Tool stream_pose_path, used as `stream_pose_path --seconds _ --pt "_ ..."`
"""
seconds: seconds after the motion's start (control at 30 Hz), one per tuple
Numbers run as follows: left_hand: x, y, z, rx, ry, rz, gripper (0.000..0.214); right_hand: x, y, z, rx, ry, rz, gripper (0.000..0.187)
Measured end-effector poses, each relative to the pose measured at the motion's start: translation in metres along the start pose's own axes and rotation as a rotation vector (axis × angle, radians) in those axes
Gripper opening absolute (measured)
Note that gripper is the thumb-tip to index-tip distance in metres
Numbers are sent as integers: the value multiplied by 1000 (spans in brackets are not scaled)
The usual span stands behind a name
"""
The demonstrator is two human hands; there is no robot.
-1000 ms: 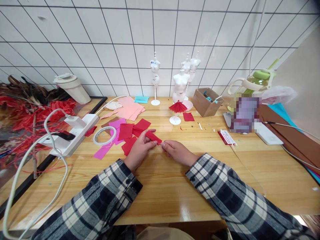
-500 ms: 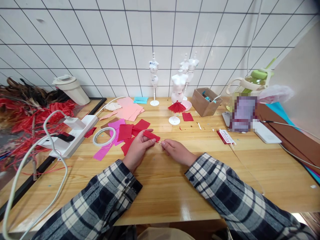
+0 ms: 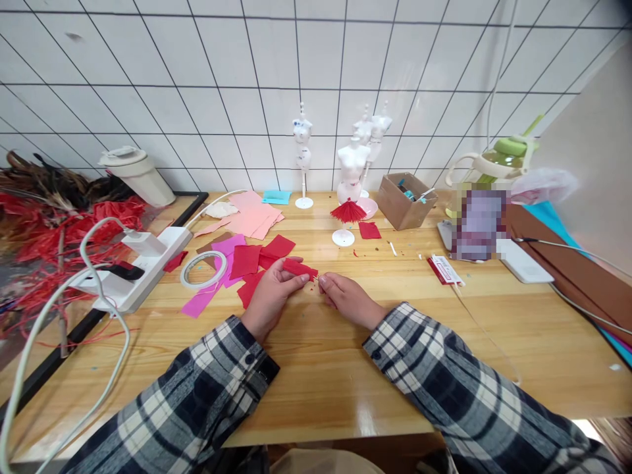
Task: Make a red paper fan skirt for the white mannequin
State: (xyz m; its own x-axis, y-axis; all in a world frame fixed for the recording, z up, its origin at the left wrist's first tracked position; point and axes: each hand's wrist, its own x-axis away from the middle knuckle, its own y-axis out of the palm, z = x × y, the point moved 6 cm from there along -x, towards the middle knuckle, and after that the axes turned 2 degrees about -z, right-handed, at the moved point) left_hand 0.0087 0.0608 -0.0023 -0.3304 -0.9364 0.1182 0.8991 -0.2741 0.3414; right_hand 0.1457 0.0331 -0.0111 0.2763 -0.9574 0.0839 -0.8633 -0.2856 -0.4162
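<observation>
My left hand (image 3: pixel 273 293) pinches a folded strip of red crepe paper (image 3: pixel 299 268) between thumb and fingers. At the strip's right end my right hand (image 3: pixel 349 297) is closed, thumb against forefinger, on a tiny thin thing whose pale tip touches or nearly touches the paper; its kind is too small to tell. Tiny red bits lie below that end. Beside my left hand are loose red paper pieces (image 3: pixel 245 261) and purple paper strips (image 3: pixel 201 300). Farther back, a small white mannequin (image 3: pixel 353 164) on a stand wears a fringed red skirt (image 3: pixel 348 210).
A roll of tape (image 3: pixel 203 269) and a white power strip (image 3: pixel 148 271) with looping cables lie left. Pink paper (image 3: pixel 254 214), a cardboard box (image 3: pixel 405 204) and other mannequins (image 3: pixel 303 141) stand behind. At right are a red-and-white packet (image 3: pixel 446 270) and a phone (image 3: pixel 478 224).
The hands stay nearly in place. The thin thing in my right hand now meets the red strip's end more closely, and more small red bits show beneath it.
</observation>
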Motion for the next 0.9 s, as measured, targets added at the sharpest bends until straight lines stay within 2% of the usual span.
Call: stream_pose_path --seconds 0.63,0.9 --pt "0 -1 -1 -38 -10 -2 46 -1 2 -1 20 -6 -30 35" --pt "-3 -9 -2 -27 22 66 50 -1 0 1 26 14 -32 36"
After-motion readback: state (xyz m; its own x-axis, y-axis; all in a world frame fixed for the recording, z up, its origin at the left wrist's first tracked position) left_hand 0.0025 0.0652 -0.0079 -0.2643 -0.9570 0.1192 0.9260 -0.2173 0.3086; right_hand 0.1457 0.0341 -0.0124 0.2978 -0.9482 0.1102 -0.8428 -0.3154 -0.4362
